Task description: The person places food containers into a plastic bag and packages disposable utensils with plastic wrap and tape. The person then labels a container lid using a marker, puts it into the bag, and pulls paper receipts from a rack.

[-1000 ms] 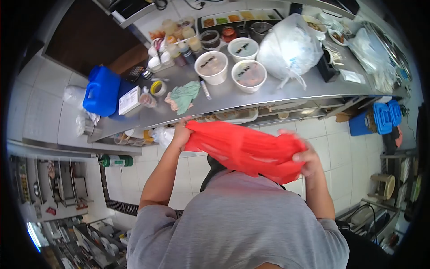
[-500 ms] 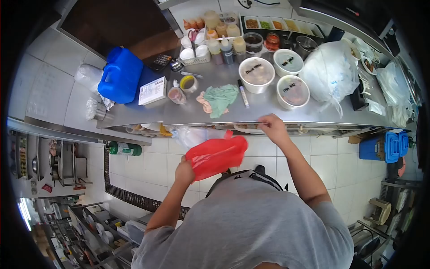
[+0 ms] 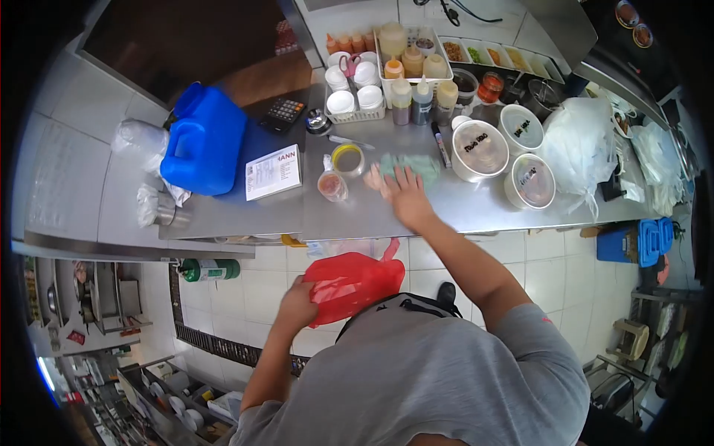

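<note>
My left hand [image 3: 297,303] is closed on the side of a red plastic bag [image 3: 355,281], which hangs in front of my waist below the counter edge. My right hand [image 3: 409,197] lies on a crumpled green and pink cloth [image 3: 416,165] on the steel counter [image 3: 282,215], fingers spread over it. Left of the cloth are a yellow tape roll [image 3: 347,159] and a small clear bag with reddish contents [image 3: 332,187]. Just right of it are a marker [image 3: 440,144] and a lidded white tub [image 3: 480,150] with writing on the lid.
A blue jerrycan [image 3: 204,141] and a white box [image 3: 273,172] stand on the left. Sauce bottles [image 3: 422,104] and a basket of white cups [image 3: 355,111] line the back. More lidded tubs [image 3: 530,182] and a large white plastic bag [image 3: 580,149] are on the right.
My right hand has moved from the counter's front edge forward and left onto the cloth, which looks flatter. The red bag stays in my left hand, slightly lower. The view has shifted.
</note>
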A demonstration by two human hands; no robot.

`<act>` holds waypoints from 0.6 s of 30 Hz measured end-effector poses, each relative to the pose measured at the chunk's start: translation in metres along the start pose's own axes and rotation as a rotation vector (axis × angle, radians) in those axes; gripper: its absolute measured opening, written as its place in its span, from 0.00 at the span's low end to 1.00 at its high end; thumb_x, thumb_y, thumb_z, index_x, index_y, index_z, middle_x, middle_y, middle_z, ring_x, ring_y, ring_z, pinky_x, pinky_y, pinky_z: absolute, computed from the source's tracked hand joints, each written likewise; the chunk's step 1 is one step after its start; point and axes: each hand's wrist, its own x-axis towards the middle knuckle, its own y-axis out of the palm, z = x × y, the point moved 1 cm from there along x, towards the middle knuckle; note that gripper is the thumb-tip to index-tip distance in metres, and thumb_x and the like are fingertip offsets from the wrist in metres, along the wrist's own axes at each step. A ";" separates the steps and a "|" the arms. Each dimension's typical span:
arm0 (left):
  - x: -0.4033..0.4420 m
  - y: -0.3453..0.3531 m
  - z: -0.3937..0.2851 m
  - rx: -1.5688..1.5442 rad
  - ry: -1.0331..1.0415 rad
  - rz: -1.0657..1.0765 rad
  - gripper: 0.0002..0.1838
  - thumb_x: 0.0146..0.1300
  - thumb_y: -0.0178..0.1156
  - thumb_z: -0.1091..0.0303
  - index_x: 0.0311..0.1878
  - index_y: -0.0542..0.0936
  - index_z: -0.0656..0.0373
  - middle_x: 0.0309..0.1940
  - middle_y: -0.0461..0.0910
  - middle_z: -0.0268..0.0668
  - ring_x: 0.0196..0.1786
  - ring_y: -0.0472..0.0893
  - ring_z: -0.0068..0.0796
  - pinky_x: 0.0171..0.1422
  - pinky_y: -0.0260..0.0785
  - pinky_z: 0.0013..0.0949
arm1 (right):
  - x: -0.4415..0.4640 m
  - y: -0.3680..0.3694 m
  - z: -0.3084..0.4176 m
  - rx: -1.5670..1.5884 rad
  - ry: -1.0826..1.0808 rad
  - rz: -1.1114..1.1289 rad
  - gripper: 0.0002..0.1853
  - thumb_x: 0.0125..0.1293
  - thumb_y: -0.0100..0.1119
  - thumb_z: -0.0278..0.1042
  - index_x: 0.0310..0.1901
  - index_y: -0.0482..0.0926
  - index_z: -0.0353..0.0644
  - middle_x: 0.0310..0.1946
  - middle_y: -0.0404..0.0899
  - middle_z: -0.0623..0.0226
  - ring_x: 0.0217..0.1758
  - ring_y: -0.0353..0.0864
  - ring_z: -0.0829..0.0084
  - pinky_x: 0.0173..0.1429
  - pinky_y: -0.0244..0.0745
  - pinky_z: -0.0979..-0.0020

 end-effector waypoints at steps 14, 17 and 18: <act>-0.022 -0.132 -0.048 -0.290 0.311 -0.195 0.37 0.43 0.65 0.78 0.62 0.66 0.67 0.60 0.67 0.53 0.62 0.70 0.48 0.68 0.59 0.37 | -0.036 -0.110 -0.115 1.766 1.293 -0.400 0.28 0.65 0.47 0.39 0.59 0.57 0.24 0.50 0.68 0.38 0.45 0.77 0.42 0.49 0.78 0.50; -0.005 -0.114 -0.077 -0.364 0.324 -0.153 0.43 0.40 0.65 0.81 0.65 0.63 0.66 0.58 0.70 0.48 0.63 0.69 0.41 0.68 0.58 0.36 | -0.030 -0.114 -0.140 1.733 1.303 -0.299 0.24 0.59 0.43 0.28 0.54 0.56 0.20 0.51 0.68 0.38 0.49 0.75 0.38 0.52 0.78 0.47; -0.001 -0.109 -0.082 -0.334 0.344 -0.169 0.43 0.40 0.65 0.81 0.66 0.62 0.66 0.58 0.70 0.49 0.63 0.69 0.42 0.68 0.58 0.36 | -0.032 -0.121 -0.141 1.748 1.250 -0.271 0.24 0.57 0.43 0.26 0.54 0.57 0.20 0.51 0.68 0.38 0.49 0.76 0.39 0.52 0.78 0.47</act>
